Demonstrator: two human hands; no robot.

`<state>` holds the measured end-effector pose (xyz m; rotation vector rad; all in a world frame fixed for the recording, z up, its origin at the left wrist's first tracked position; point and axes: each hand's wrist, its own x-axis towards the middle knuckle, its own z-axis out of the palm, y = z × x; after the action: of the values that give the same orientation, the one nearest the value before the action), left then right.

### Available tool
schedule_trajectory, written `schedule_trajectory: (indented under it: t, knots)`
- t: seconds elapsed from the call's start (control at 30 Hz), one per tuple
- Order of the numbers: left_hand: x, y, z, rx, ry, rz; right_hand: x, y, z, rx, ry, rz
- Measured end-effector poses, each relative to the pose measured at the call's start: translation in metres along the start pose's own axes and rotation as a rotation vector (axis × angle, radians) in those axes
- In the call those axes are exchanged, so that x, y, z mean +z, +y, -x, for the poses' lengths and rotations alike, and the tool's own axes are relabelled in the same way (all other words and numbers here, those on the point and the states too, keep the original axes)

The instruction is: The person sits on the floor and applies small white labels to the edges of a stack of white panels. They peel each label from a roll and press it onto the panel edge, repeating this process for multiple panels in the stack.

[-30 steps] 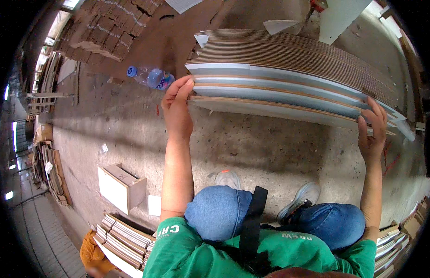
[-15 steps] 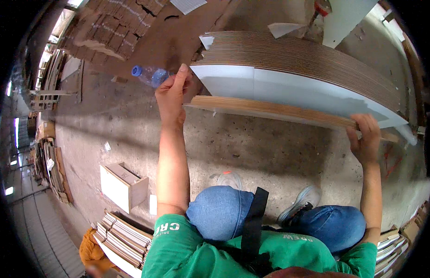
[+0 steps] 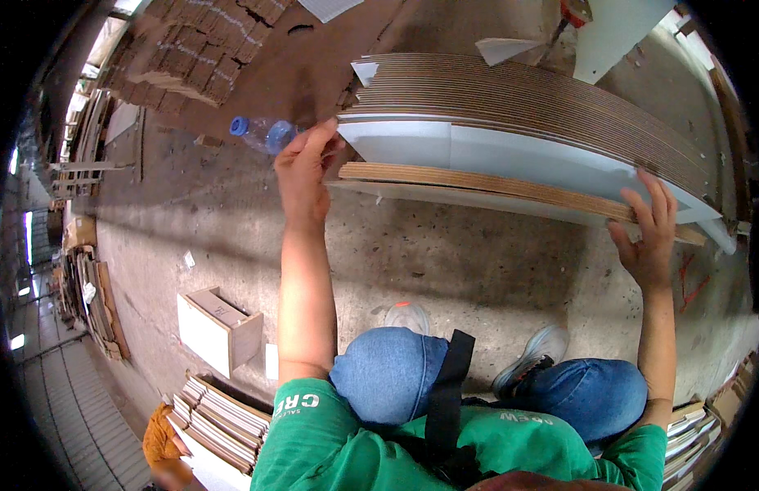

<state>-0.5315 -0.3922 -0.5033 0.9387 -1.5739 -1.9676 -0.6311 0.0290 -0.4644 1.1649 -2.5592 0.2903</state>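
Note:
A long row of thin panels with brown edges stands on the floor before me. The white panel at its near side shows its broad face. My left hand is at that panel's left end, thumb on the corner and fingers curled in around it. Nearer to me, a few boards stand on edge with their long brown edges up. Over their right end is my right hand, open, its fingers spread toward the white panel's face and its thumb close to the boards' edge.
A clear plastic bottle with a blue cap lies beyond my left hand. A small wooden box sits on the floor at left. Stacked panels stand behind it, with a person in orange close by. Brown stacks are at far left.
My left thumb has come down onto the white panel's left end. My right fingers have let go of the near boards' edge and spread up toward the white panel, which has tilted slightly.

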Motion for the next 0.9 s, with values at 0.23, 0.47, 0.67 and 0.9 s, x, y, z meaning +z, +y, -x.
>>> schedule_trajectory:
  t: [0.23, 0.47, 0.67, 0.9]
  knots:
    - [-0.009, -0.005, -0.002, -0.015, -0.084, 0.076, 0.002, -0.005, -0.004, 0.053, 0.011, -0.019]
    - [-0.013, 0.011, 0.005, -0.048, -0.268, 0.130, -0.001, -0.005, 0.000, 0.093, -0.134, -0.017]
    - [-0.004, 0.010, -0.009, -0.022, -0.147, -0.187, 0.001, -0.009, -0.005, 0.086, -0.062, -0.094]
    - [0.000, 0.002, -0.013, -0.047, -0.068, -0.148, 0.000, -0.010, -0.006, 0.040, -0.046, -0.094]
